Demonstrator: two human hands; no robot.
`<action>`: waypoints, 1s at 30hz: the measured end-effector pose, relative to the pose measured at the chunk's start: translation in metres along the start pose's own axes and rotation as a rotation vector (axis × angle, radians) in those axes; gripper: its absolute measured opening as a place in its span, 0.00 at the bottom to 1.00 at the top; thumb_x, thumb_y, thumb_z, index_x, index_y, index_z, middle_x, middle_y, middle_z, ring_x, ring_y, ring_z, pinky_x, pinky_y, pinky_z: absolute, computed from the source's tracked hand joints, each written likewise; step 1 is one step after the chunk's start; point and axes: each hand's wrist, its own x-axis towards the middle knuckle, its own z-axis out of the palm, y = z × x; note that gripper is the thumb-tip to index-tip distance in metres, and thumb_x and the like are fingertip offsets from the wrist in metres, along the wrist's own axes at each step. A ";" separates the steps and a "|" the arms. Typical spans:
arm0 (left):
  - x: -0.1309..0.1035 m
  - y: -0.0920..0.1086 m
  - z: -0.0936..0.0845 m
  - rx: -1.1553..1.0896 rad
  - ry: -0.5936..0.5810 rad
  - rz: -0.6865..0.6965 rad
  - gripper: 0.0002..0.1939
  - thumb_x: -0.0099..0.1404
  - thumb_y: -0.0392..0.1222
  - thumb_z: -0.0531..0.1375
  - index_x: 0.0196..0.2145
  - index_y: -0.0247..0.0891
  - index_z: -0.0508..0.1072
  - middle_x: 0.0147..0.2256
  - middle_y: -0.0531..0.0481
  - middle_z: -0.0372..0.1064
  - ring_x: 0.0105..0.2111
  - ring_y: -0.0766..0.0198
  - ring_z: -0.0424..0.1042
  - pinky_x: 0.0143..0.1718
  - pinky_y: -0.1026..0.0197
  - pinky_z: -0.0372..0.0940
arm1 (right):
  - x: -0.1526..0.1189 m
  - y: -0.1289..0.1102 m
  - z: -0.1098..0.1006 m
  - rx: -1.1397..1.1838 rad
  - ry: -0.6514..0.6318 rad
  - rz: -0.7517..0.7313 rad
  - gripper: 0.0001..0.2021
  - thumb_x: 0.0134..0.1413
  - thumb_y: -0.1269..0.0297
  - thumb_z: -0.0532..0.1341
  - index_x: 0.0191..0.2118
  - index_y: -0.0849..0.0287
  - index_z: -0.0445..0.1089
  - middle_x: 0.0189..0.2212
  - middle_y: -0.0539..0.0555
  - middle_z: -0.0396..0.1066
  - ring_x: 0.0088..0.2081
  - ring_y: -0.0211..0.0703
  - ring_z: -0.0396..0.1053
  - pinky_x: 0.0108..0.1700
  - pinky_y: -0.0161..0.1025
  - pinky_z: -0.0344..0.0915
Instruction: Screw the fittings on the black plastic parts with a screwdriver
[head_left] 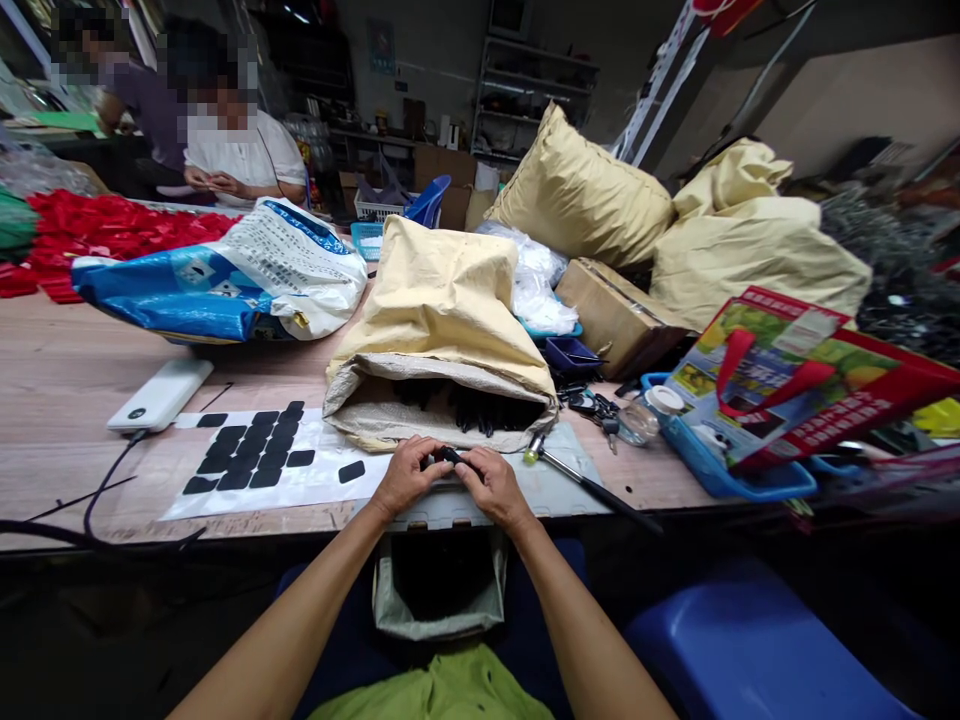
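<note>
Between my left hand (410,477) and my right hand (493,487) is a small black part (450,456), pinched by the fingers of both; its exact kind is too small to make out. Just beyond my fingers lies a beige sack (442,300), its mouth facing me, with black pieces (491,408) inside. Below the table edge, an open grey bag (442,628) hangs or rests at my lap, dark within. To the right of my right hand a small hammer (577,478) with a black handle lies on a grey sheet.
Black rounded patches (255,450) lie on white paper at left, near a white power bank (160,395) with a cable. A blue-white sack (225,280) is behind. At right stand a blue basket (720,480), a printed bag (772,380) and a wooden box (619,310). Two people sit at far left.
</note>
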 end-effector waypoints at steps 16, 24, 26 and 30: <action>0.002 0.000 0.000 -0.078 -0.018 -0.020 0.14 0.66 0.53 0.60 0.36 0.39 0.76 0.34 0.49 0.74 0.37 0.59 0.68 0.42 0.58 0.60 | 0.001 -0.002 0.003 -0.103 -0.074 -0.007 0.22 0.73 0.57 0.49 0.26 0.57 0.67 0.27 0.50 0.68 0.33 0.41 0.61 0.41 0.39 0.57; -0.003 0.001 -0.010 -0.765 0.002 -0.288 0.22 0.66 0.61 0.58 0.42 0.37 0.69 0.35 0.47 0.76 0.37 0.59 0.73 0.43 0.58 0.65 | 0.001 -0.002 -0.002 0.241 0.111 0.092 0.18 0.71 0.59 0.51 0.35 0.58 0.75 0.30 0.52 0.70 0.36 0.41 0.69 0.41 0.37 0.61; -0.017 0.013 -0.014 -0.777 -0.010 -0.283 0.21 0.67 0.60 0.58 0.43 0.38 0.67 0.35 0.48 0.75 0.36 0.60 0.73 0.43 0.59 0.65 | 0.001 -0.002 -0.002 0.256 0.127 0.101 0.18 0.70 0.59 0.52 0.33 0.58 0.76 0.29 0.52 0.70 0.35 0.41 0.69 0.40 0.37 0.62; -0.061 0.045 -0.013 -0.582 -0.353 -0.210 0.18 0.70 0.55 0.57 0.48 0.39 0.69 0.34 0.51 0.74 0.34 0.62 0.71 0.40 0.61 0.64 | 0.002 -0.001 0.000 0.282 0.149 0.115 0.18 0.69 0.60 0.53 0.32 0.59 0.76 0.28 0.52 0.70 0.34 0.40 0.69 0.40 0.37 0.62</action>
